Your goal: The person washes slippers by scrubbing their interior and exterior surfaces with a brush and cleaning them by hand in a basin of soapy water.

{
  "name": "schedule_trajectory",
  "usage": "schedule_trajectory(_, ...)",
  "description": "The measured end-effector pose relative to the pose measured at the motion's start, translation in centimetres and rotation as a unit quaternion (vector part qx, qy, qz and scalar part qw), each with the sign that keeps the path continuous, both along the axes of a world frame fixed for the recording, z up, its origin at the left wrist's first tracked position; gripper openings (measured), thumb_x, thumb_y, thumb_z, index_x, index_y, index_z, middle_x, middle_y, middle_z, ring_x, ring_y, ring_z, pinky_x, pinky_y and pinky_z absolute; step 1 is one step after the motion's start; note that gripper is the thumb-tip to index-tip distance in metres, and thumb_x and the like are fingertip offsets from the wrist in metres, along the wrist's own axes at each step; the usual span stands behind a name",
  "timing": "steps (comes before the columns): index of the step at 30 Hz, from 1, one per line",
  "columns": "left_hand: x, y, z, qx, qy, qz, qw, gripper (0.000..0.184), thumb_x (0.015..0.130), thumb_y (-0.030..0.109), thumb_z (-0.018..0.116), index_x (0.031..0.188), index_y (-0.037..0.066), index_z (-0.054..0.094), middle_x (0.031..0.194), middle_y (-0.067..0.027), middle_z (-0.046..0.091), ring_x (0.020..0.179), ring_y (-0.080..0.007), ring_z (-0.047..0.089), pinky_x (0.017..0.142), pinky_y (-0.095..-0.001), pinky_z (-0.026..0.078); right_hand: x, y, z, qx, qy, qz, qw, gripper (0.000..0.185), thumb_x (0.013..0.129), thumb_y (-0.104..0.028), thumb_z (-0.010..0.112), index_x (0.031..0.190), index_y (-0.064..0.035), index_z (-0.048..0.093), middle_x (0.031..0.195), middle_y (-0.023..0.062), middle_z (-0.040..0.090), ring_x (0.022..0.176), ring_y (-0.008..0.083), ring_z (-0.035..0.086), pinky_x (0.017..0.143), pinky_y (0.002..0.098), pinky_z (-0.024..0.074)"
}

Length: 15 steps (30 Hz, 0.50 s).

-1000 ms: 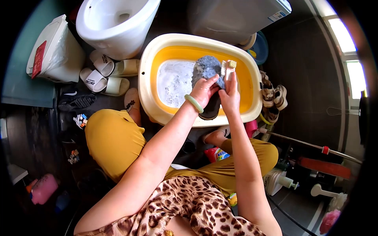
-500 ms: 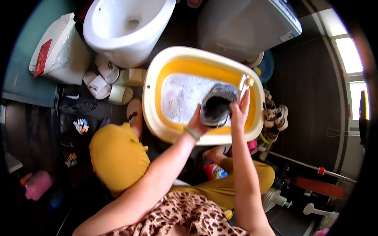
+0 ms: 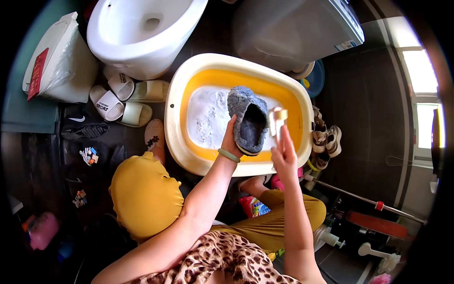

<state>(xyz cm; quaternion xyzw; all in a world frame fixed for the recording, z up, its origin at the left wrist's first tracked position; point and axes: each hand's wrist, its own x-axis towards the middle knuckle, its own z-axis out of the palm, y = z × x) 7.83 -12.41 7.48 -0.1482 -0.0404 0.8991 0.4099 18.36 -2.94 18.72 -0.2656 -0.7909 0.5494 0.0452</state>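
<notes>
My left hand [image 3: 230, 139] grips a grey fuzzy slipper [image 3: 233, 102] by its side, with the opening facing up toward me. The slipper is held over a cream and yellow basin [image 3: 189, 78] containing white suds [image 3: 205, 118]. On the slipper's right, my right hand [image 3: 285, 154] is closed around a small pale brush [image 3: 278, 118], partly smeared by motion. The brush is upright beside the slipper, and I cannot tell whether they touch.
A white toilet [image 3: 142, 42] and a lidded bin [image 3: 66, 66] stand at the upper left, with several slippers [image 3: 109, 102] below. A grey appliance [image 3: 288, 33] stands behind the basin. Shoes [image 3: 333, 141] and a metal pole [image 3: 350, 194] lie to the right.
The slipper has turned, its toe now pointing up and left. My right hand has moved off the slipper's edge, downward, and the brush stands more clearly apart in it.
</notes>
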Motion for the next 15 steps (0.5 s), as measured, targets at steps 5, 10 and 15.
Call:
schedule_trajectory(5,-0.5,-0.7,-1.6,0.017,0.008,-0.023,1.000,0.050,0.089,0.051,0.045,0.118,0.010,0.055,0.109,-0.0093,0.063,0.097,-0.0242,0.061,0.088,-0.0394,0.049,0.7,-2.1,-0.3,0.071,-0.138,0.148,0.977,0.050,0.087,-0.006,0.057,0.135,-0.0107,0.042,0.105,0.0055,0.064,0.082,0.0086,0.054,0.072,0.0259,0.0456)
schedule_trajectory(10,0.1,0.9,-2.9,-0.025,0.048,-0.027,0.998,0.046,0.088,0.047,0.053,0.114,0.009,0.056,0.102,-0.0050,0.063,0.093,-0.0178,0.061,0.083,-0.0324,0.051,-5.8,2.1,-5.2,0.319,-0.096,0.174,0.927,0.036,0.090,-0.027,0.050,0.125,-0.0211,0.051,0.092,0.0211,0.063,0.087,0.0390,0.060,0.074,0.0435,0.0480)
schedule_trajectory(15,-0.3,0.2,-0.1,-0.108,0.085,0.027,0.990,0.046,0.086,0.039,0.061,0.120,0.010,0.050,0.105,-0.0055,0.061,0.097,-0.0166,0.058,0.081,-0.0305,0.051,-6.4,3.1,-7.7,0.316,-0.150,0.141,0.926,0.037,0.091,-0.021,0.049,0.128,-0.0164,0.050,0.093,0.0200,0.064,0.080,0.0319,0.064,0.065,0.0387,0.0476)
